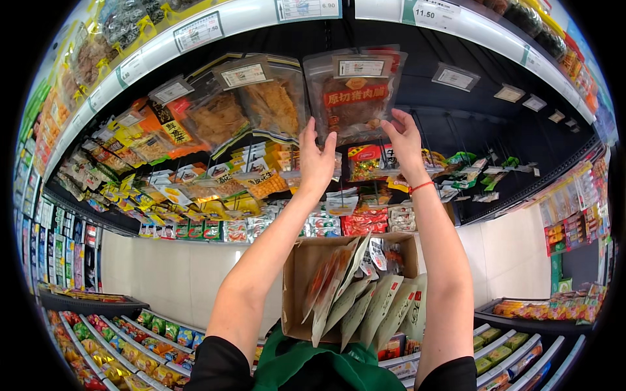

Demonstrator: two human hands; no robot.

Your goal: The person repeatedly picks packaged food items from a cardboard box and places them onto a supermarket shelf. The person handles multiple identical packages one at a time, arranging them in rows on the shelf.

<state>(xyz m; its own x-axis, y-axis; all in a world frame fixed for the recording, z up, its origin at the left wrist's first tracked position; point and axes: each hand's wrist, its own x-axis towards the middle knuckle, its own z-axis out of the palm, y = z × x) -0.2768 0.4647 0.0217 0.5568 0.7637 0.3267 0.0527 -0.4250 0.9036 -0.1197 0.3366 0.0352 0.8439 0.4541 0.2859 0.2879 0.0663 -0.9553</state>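
Observation:
A clear resealable pack of dried meat (pixel 353 105) with a red label hangs from a display hook behind a price tag. My left hand (pixel 317 159) is raised at its lower left corner, thumb and fingers apart. On the other side, my right hand (pixel 405 144) has its thumb over the pack's lower right edge and its fingers spread beside it; I see no closed grip. Below my forearms is an open cardboard box (pixel 289 293), holding several pale standing pouches (pixel 379 310) and packs with reddish contents (pixel 325 278).
Left of the pack hang bags of dried snacks (pixel 274 105) and orange-black packs (pixel 173 129). Bare hooks with tag holders (pixel 455 77) stick out at the right. A white shelf edge (pixel 244 25) runs overhead. Lower hooks carry yellow snack bags (pixel 261 183). Tiled floor (pixel 171 273) lies below.

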